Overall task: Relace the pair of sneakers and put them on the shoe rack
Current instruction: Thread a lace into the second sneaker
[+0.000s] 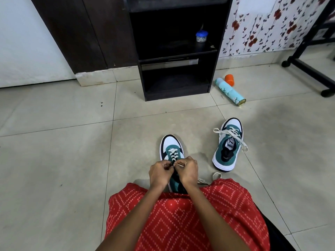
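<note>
Lace point(174, 154) ends are pinched by left hand point(159, 172) and right hand point(188, 170) over near sneaker point(170, 148), kept taut for threading; rack point(176, 51) awaits.

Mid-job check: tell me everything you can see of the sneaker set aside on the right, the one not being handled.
The sneaker stands on its sole on the tiled floor, toe pointing away from the person. It has a white toe and sole, dark trim, teal panels and a logo label on the tongue. Its cream lace is threaded near the toe and untied, with ends trailing over both sides. No hand touches it.
</note>
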